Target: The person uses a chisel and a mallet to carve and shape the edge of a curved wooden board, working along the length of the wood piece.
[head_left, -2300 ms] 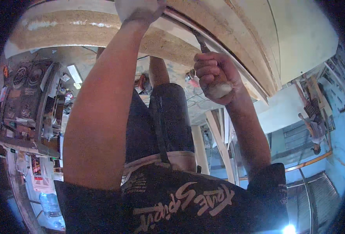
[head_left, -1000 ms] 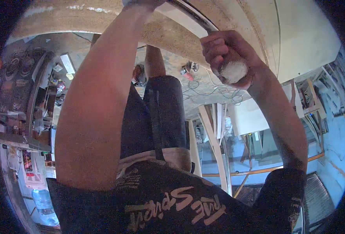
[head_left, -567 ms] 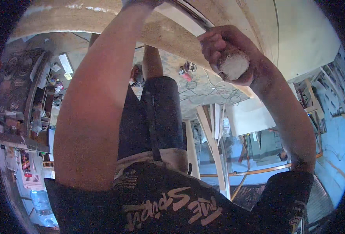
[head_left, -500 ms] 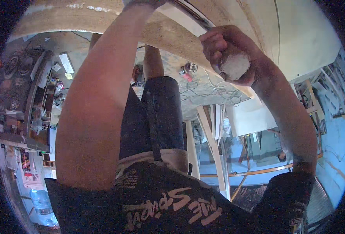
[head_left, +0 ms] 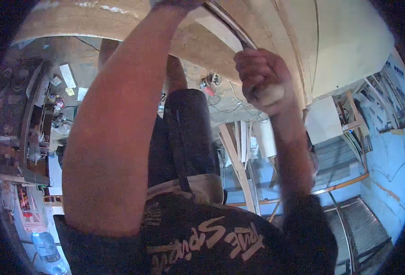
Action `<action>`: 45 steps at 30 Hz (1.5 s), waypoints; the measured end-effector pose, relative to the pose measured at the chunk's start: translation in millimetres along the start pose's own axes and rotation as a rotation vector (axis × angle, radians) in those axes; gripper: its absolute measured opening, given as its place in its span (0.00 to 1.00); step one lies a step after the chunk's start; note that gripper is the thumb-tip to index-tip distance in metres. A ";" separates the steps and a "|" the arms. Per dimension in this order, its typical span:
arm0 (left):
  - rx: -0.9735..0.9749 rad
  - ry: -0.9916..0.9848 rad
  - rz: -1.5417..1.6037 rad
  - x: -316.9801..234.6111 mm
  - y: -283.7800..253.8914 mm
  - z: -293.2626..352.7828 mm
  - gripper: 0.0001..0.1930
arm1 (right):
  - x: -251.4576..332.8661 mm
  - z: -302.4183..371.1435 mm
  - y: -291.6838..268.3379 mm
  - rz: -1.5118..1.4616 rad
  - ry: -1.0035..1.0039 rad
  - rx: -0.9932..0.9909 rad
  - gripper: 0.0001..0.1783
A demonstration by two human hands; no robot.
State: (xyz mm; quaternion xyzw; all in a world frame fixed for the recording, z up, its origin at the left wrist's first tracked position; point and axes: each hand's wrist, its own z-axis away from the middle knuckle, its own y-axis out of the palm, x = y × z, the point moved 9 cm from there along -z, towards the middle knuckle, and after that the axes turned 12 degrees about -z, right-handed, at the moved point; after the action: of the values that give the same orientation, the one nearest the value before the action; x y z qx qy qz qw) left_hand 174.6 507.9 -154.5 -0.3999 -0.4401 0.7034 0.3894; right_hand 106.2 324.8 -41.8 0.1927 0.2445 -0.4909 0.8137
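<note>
My right hand (head_left: 263, 73) is wrapped around the handle of a long, narrow metal hand tool (head_left: 232, 26); its exact kind is unclear. The handle's pale, rounded butt (head_left: 272, 94) shows below my fingers. From my fist the metal part slants up and left toward my left hand (head_left: 177, 3). That hand is cut off by the upper edge, so its fingers are hidden. Both hands are over a large, curved brown wooden piece (head_left: 195, 51), which has a pale flat strip beside the tool.
A wide cream panel (head_left: 349, 50) fills the upper right. Cables and a red-and-dark power tool (head_left: 208, 87) lie on the floor beyond my legs. Upright planks (head_left: 234, 160) stand below right. A cluttered dark shelf (head_left: 26, 119) and a blue water bottle (head_left: 46, 246) are at left.
My right forearm has swung inward to the left, and its wrist has turned so less of the handle butt shows. My left forearm has shifted slightly right.
</note>
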 end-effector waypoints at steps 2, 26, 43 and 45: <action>-0.011 -0.002 -0.067 0.5 -1.1 -0.2 0.14 | -5.8 0.0 -5.6 0.008 -0.021 0.081 0.13; 0.012 -0.061 -0.033 1.1 1.7 -3.5 0.16 | 13.6 -29.3 18.4 0.897 0.051 -0.301 0.07; -0.152 0.028 0.151 4.3 -1.6 2.5 0.17 | 10.5 -36.7 28.9 0.580 0.075 -0.600 0.13; -0.154 0.039 0.137 4.4 -0.9 1.6 0.16 | 3.3 -35.6 28.2 0.438 0.104 -0.624 0.10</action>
State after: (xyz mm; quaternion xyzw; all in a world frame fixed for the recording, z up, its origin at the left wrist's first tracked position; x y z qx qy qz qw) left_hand 171.7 511.7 -154.2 -0.4716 -0.4568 0.6845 0.3169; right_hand 125.2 354.7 -70.4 0.0082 0.3764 -0.1970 0.9052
